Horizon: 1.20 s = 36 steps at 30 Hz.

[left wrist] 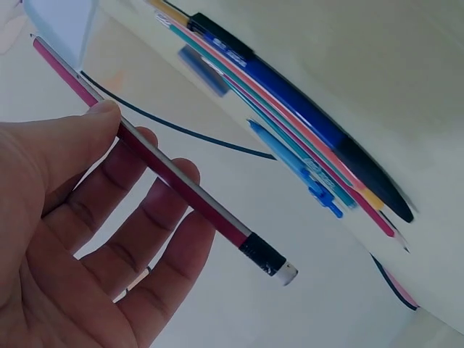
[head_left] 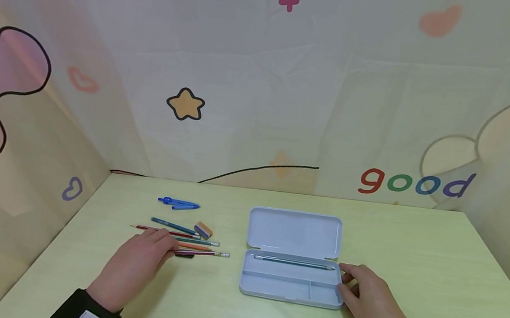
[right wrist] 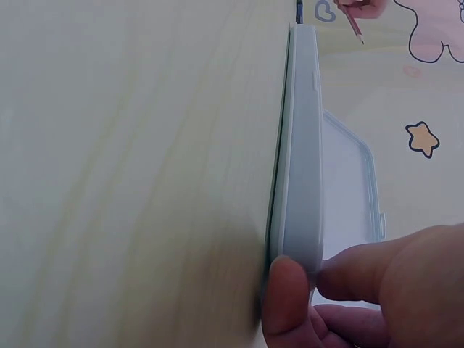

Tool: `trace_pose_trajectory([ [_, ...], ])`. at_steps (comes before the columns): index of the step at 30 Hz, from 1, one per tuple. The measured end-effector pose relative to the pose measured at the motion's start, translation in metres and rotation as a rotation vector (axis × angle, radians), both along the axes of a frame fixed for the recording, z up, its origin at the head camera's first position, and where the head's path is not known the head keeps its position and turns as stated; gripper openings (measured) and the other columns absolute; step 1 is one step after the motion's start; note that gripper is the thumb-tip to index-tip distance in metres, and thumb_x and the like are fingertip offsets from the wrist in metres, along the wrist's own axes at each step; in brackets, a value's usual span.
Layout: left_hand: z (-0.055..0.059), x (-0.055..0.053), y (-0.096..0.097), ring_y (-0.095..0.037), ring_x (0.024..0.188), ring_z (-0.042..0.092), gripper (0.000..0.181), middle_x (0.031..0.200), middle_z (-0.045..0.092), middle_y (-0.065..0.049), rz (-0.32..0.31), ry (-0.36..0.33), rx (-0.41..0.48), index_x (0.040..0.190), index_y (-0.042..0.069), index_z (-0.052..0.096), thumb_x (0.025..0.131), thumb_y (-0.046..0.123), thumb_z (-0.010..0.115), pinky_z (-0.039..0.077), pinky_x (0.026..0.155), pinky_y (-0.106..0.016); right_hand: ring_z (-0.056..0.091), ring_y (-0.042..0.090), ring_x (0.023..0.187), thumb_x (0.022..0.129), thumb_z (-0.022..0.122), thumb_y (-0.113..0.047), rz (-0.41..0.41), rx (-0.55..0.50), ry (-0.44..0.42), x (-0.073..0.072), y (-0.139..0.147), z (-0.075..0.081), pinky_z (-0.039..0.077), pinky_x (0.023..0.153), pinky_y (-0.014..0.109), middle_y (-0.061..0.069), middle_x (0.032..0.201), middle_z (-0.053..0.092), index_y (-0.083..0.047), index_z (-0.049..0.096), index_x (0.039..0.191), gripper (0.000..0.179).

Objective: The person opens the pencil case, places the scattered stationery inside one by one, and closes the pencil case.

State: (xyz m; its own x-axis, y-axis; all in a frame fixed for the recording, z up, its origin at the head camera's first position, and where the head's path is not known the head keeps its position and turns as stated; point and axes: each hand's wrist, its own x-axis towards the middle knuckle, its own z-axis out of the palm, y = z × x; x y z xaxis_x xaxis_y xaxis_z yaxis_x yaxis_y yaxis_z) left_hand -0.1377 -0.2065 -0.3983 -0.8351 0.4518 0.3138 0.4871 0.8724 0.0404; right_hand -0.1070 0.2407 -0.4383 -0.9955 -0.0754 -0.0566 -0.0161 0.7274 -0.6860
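My left hand [head_left: 134, 265] is over a group of pencils on the left of the table. In the left wrist view its thumb and fingers pinch a dark red pencil [left wrist: 185, 190] with a white eraser end, raised off the table. Beside it lie several coloured pencils and a blue pen [left wrist: 290, 98] with black ends. On the right, my right hand [head_left: 372, 306] grips the right edge of an open light blue pencil case [head_left: 276, 286], thumb and fingertips against its side. One pencil [head_left: 293, 262] lies in the case's long back compartment.
A blue drawing compass [head_left: 180, 204] lies farthest back on the left. In front of it are a blue pencil [head_left: 173, 225] and a small eraser [head_left: 203, 230]. The case's lid [head_left: 294, 232] lies folded back. A printed cloth [head_left: 254, 76] hangs behind the table.
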Motion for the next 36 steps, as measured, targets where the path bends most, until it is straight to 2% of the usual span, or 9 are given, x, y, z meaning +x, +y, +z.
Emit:
trace_pose_trajectory([
  [8,0.005,0.001,0.017,-0.018,0.095,0.063,0.019,0.1,0.069,0.005,-0.048,0.024,0.031,0.101,0.015,0.074,0.089,0.005,0.085,0.058,0.085,-0.039,0.061,0.013,0.074,0.099,0.071,-0.002,0.005,-0.017,0.016,0.002,0.0,-0.001,0.054,0.062,0.024,0.007,0.106,0.061,0.012,0.057,0.14,0.045],
  [18,0.009,-0.002,0.034,-0.013,0.087,0.059,0.019,0.093,0.063,0.009,-0.106,0.062,0.038,0.099,0.016,0.074,0.088,0.006,0.087,0.055,0.078,-0.033,0.061,0.013,0.073,0.099,0.071,-0.001,0.003,-0.03,0.01,0.002,0.0,-0.002,0.054,0.062,0.024,0.007,0.107,0.061,0.011,0.057,0.14,0.046],
  [25,0.01,-0.005,0.048,-0.013,0.087,0.059,0.018,0.103,0.068,0.009,-0.13,0.073,0.044,0.101,0.017,0.074,0.09,0.008,0.086,0.055,0.076,-0.031,0.061,0.014,0.075,0.099,0.071,-0.001,-0.001,-0.024,-0.005,0.001,0.0,-0.002,0.055,0.062,0.024,0.007,0.107,0.061,0.011,0.057,0.141,0.046],
  [31,0.01,-0.008,0.061,-0.013,0.087,0.059,0.018,0.095,0.064,0.009,-0.165,0.08,0.055,0.099,0.016,0.074,0.09,0.007,0.086,0.054,0.076,-0.03,0.061,0.014,0.075,0.099,0.071,-0.001,0.001,-0.027,-0.007,0.001,0.0,-0.002,0.054,0.062,0.024,0.007,0.107,0.061,0.011,0.057,0.141,0.045],
  [36,0.013,-0.008,0.071,-0.013,0.088,0.058,0.016,0.093,0.064,0.009,-0.168,0.07,0.042,0.1,0.016,0.074,0.09,0.009,0.086,0.052,0.074,-0.03,0.061,0.014,0.075,0.099,0.071,-0.001,0.002,-0.034,0.002,0.001,0.0,-0.002,0.055,0.061,0.025,0.006,0.107,0.061,0.011,0.057,0.14,0.045],
])
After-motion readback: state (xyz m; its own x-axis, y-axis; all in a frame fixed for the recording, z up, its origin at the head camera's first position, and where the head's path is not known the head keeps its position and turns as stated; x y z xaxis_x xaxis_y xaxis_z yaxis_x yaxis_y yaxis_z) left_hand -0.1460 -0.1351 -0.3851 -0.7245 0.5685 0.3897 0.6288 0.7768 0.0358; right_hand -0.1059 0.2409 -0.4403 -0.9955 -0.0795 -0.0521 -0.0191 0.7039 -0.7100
